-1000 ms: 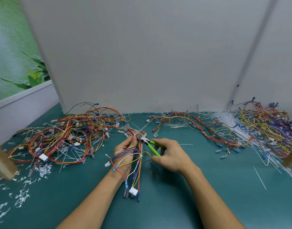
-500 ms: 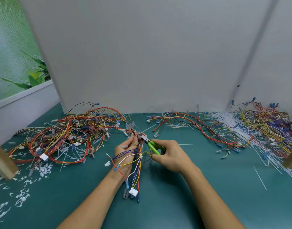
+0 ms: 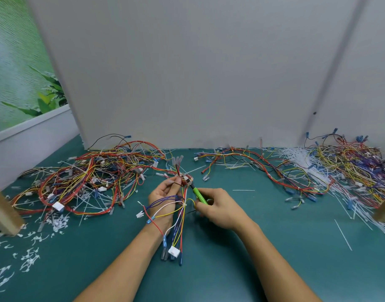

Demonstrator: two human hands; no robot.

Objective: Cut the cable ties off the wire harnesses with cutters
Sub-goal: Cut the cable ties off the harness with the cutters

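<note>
My left hand [image 3: 165, 199] holds a small wire harness [image 3: 178, 216] of red, yellow, blue and white wires, pinching its bundle near the top. Its connectors, one of them white [image 3: 173, 251], hang down over my wrist onto the mat. My right hand [image 3: 220, 207] grips green-handled cutters [image 3: 198, 194]. The cutter jaws [image 3: 188, 180] sit closed at the bundle just beside my left fingertips. The cable tie at the jaws is too small to make out.
A large tangle of harnesses [image 3: 84, 179] lies at left on the green mat [image 3: 274, 247], another harness [image 3: 263, 166] at centre right, and a mixed heap with white cable ties [image 3: 350, 168] at far right. Cut tie scraps [image 3: 30, 253] litter the left front. Wooden posts [image 3: 1, 212] stand at both sides.
The cutter handles have been squeezed together and the jaws have closed at the bundle. My left hand kept its hold and shifted only slightly.
</note>
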